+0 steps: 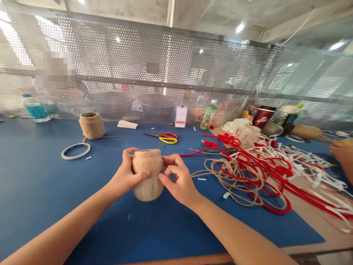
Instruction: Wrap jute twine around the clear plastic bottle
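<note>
Both of my hands hold a jar [148, 175] up above the blue work mat [55, 191]. Jute twine [147, 162] is wound around its upper part, and the lower part [148, 191] looks bare and pale. My left hand [126, 173] grips the jar's left side, with the thumb across the twine. My right hand [179, 180] holds the right side, its fingers curled on the wound twine. A loose coil of jute twine [234, 180] lies on the mat to the right of my right hand, tangled with red pipe cleaners [264, 173].
A twine-wrapped jar [92, 126], a tape ring [75, 151] and red-and-yellow-handled scissors [162, 138] lie on the mat. White paper strips [303, 165] spread right, where a co-worker's hand [340, 158] enters. Bottles and a cup stand along the perforated metal screen [154, 66].
</note>
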A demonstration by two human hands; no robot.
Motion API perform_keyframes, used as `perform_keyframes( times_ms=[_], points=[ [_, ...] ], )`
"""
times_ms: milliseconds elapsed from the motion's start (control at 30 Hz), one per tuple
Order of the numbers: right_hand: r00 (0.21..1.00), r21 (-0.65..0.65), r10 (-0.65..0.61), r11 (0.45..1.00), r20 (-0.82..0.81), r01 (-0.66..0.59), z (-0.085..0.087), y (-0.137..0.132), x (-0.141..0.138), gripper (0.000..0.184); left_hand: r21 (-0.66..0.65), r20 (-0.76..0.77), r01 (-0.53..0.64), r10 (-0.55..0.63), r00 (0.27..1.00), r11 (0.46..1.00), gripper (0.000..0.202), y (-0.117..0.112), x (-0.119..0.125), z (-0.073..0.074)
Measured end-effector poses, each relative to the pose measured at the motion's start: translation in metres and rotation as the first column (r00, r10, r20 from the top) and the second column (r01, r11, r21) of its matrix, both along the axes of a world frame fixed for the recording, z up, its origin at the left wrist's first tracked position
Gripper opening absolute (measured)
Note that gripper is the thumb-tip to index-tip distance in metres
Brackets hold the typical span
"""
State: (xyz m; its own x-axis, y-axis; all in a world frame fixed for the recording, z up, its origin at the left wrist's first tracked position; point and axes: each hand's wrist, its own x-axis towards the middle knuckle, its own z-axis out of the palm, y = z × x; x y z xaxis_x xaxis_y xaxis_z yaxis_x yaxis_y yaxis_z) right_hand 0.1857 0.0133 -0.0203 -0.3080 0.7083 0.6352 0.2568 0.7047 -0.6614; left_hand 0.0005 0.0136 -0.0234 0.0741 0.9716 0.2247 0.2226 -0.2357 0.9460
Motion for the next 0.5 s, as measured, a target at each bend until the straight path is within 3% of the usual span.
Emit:
perform_keyframes(
  times_ms=[367,500],
  points=[
    [0.999,-0.001,-0.032,0.999,0.015,0.032,0.0024,-0.0060,-0.0018,0.025,0.077,-0.119,-0.052,0.061,0.991,0.996,0.073,-0.0031,0.0004,0.0001],
    [1.000,-0.034,-0.010,0.999,0.005,0.011,0.0017,-0.0049,-0.0007,0.022,0.051,-0.094,-0.075,0.079,0.992,0.996,0.075,-0.0026,0.0023,0.0012]
  ],
)
